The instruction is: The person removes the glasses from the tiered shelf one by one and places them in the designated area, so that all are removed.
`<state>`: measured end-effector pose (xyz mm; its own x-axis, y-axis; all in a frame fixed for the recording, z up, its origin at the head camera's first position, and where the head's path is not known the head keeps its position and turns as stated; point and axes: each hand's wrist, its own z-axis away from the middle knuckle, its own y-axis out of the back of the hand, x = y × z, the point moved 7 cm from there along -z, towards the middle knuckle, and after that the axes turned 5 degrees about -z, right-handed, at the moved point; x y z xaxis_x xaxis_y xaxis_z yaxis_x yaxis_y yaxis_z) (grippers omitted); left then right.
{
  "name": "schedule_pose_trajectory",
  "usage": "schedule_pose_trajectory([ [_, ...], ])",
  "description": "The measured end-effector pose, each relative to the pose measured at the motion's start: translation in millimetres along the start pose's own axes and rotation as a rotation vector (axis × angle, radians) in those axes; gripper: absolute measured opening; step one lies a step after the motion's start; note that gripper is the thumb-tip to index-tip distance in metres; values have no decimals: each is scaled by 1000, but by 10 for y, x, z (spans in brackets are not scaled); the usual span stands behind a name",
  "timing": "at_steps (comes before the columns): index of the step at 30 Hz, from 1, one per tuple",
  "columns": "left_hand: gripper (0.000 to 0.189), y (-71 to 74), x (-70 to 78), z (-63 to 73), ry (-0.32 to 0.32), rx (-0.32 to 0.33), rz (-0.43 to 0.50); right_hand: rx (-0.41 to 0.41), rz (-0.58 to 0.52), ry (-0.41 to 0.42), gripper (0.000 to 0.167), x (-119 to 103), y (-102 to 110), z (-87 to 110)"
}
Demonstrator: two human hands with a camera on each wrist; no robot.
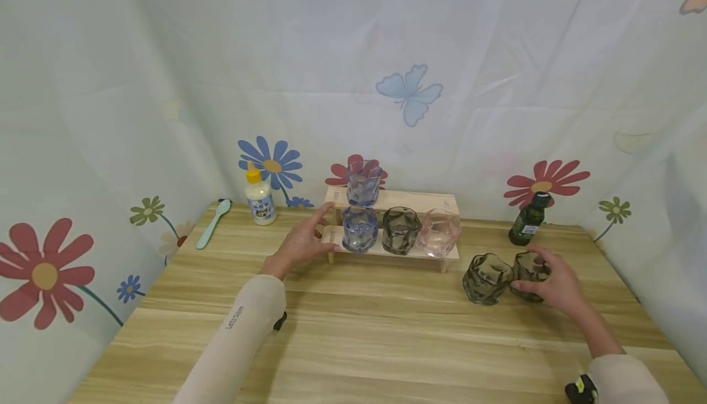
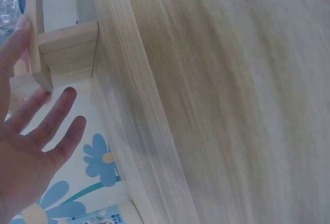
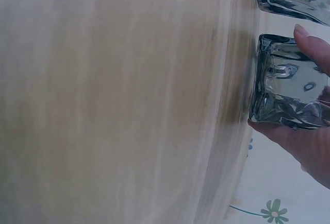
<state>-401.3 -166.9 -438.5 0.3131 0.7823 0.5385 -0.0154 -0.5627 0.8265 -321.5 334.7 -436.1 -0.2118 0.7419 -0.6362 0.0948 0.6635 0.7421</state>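
My right hand [image 1: 559, 282] grips a smoky grey-green glass [image 1: 526, 268] that stands on the table, thumb on one side and fingers on the other; the right wrist view shows this glass [image 3: 291, 87] up close. Just left of it stands another smoky glass [image 1: 487, 278]. My left hand [image 1: 302, 239] is at the left end of a two-step wooden stand [image 1: 397, 200], its fingers spread and the thumb by the lower step. On that step sit a blue glass [image 1: 360, 229], a smoky glass [image 1: 401, 230] and a pink glass [image 1: 439, 233]. Another blue glass [image 1: 363, 183] occupies the upper step.
A white bottle with a yellow cap [image 1: 261, 195] and a pale green spoon [image 1: 213, 225] are at the table's back left. Behind the right hand stands a dark green bottle [image 1: 528, 220]. A flower-printed curtain [image 1: 309, 54] hangs behind the table [image 1: 386, 342].
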Motion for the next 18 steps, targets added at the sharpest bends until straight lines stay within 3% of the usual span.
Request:
schedule_pose_trajectory([
  [18,102,9,25,9,16,-5,2,0,-11,-9,86,44,-43,39],
])
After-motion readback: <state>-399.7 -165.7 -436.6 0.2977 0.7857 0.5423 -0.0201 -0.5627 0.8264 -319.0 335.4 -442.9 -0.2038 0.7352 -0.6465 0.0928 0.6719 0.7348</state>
